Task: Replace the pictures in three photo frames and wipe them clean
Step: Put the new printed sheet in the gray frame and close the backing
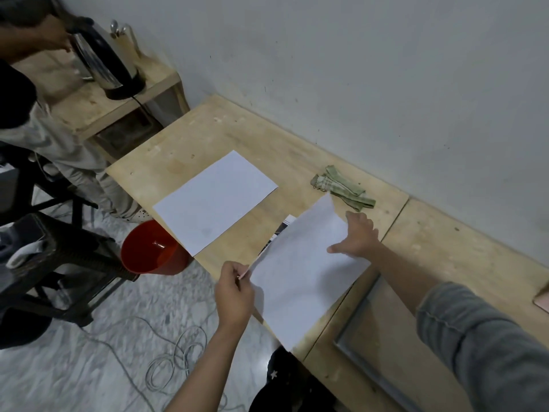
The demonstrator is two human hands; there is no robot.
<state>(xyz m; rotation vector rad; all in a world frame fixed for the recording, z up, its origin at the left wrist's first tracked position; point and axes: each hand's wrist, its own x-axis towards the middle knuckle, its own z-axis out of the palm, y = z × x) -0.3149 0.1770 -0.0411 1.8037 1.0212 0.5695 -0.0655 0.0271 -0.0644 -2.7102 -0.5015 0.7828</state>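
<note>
White sheet (pixel 300 272) sits tilted over the table (pixel 246 135) edge, partly covering a printed picture (pixel 280 233) underneath. Left hand (pixel 234 292) pinches the sheet's near-left corner, fingers (pixel 237 276) clamped on the edge. Right hand (pixel 356 236) lies flat on the sheet's far-right side, fingers straight and spread. Second white sheet (pixel 215 200) lies flat further left. Green cloth (pixel 341 187) near the wall. Frame (pixel 383 337) lies flat under the right forearm. Red bucket (pixel 151 248) on the floor.

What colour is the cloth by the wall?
The cloth is pale green with lighter checked stripes, seen in the head view, lying crumpled on the table.
</note>
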